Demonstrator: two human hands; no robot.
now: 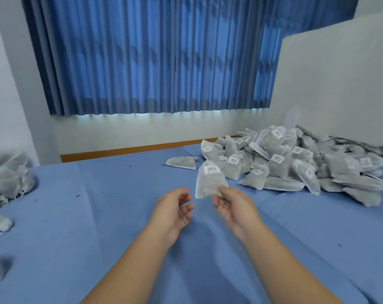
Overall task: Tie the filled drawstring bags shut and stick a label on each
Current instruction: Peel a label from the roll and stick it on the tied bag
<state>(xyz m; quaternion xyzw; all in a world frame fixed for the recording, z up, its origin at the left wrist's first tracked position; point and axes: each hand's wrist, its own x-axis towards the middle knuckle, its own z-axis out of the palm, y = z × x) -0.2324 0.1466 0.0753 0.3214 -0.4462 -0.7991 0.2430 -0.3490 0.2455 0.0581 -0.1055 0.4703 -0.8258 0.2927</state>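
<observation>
Right grip [234,207] pinches labelled bag [209,183] by a lower corner; the bag stands above its fingertips. Left grip [173,209] released, just beside. Risk: the thin corner pinch slips and the bag drops short of finished pile [284,159] beyond, to the right.

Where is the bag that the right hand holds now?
In the head view the labelled bag is just right of centre, pinched by the right hand above the blue sheet, near the pile of bags at right.

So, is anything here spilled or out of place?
Slightly: dark specks dot the blue sheet, perhaps spilled filling. A lone bag lies flat apart from the labelled pile, with no label showing. Otherwise nothing stands out.
</observation>
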